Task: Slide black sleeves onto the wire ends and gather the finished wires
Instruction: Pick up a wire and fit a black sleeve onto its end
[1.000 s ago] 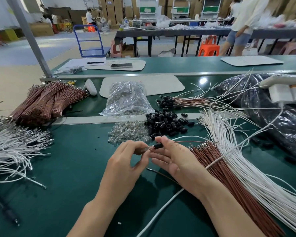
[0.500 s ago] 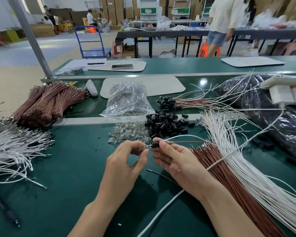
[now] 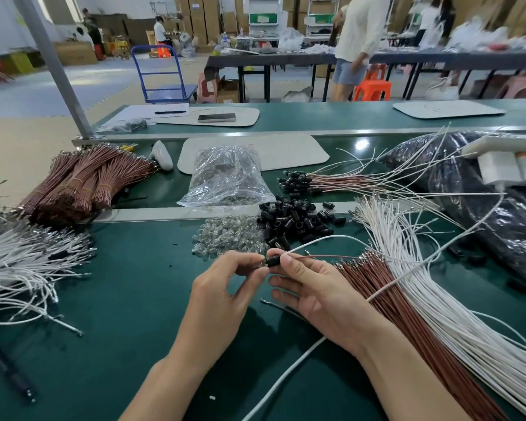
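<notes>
Pinching a black sleeve (image 3: 274, 261) between thumb and forefinger, our right grip (image 3: 316, 296) holds it just above the bench (image 3: 119, 344) near the middle of the view. Our left grip (image 3: 222, 287) pinches a small shiny tip (image 3: 263, 264) at the sleeve's nine o'clock mouth; we cannot tell whether that tip is a bulb or a terminal. From the sleeve's three o'clock end a white wire (image 3: 325, 237) and a thin red wire (image 3: 331, 257) run off. At twelve o'clock from our hands lies the loose sleeve pile (image 3: 295, 218), with a heap of small clear pieces (image 3: 228, 235) just beside it at nine o'clock. Farther toward one o'clock rests the gathered bunch of sleeved wires (image 3: 298, 181). Brown wires (image 3: 407, 323) and white wires (image 3: 444, 299) fan out at four o'clock.
</notes>
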Tool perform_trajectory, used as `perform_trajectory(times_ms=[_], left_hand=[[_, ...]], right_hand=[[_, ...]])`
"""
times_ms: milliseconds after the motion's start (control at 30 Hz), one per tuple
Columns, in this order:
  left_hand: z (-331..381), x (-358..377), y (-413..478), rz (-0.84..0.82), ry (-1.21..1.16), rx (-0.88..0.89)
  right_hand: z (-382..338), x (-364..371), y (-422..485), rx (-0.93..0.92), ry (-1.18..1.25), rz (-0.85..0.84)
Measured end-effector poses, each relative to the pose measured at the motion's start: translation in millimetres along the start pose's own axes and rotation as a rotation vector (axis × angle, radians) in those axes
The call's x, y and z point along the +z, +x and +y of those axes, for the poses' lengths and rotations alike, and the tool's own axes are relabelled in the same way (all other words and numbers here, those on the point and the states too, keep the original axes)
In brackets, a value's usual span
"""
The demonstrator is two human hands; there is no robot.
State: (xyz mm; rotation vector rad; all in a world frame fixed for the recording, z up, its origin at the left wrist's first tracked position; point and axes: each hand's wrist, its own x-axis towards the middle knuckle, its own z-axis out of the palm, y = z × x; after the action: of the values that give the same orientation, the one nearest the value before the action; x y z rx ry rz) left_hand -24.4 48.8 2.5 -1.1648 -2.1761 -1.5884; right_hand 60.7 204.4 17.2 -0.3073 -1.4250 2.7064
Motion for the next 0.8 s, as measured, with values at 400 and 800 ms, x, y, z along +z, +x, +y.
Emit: perform_trajectory(times_ms=[400, 800], left_hand=[[-3, 2, 3, -0.031, -0.062, -0.093], [2, 4, -2, -0.167, 0.31, -0.195]], right_hand=[[4, 3, 3, -0.051, -0.026, 0.044], [12, 5, 8, -0.271, -0.234, 0.362]])
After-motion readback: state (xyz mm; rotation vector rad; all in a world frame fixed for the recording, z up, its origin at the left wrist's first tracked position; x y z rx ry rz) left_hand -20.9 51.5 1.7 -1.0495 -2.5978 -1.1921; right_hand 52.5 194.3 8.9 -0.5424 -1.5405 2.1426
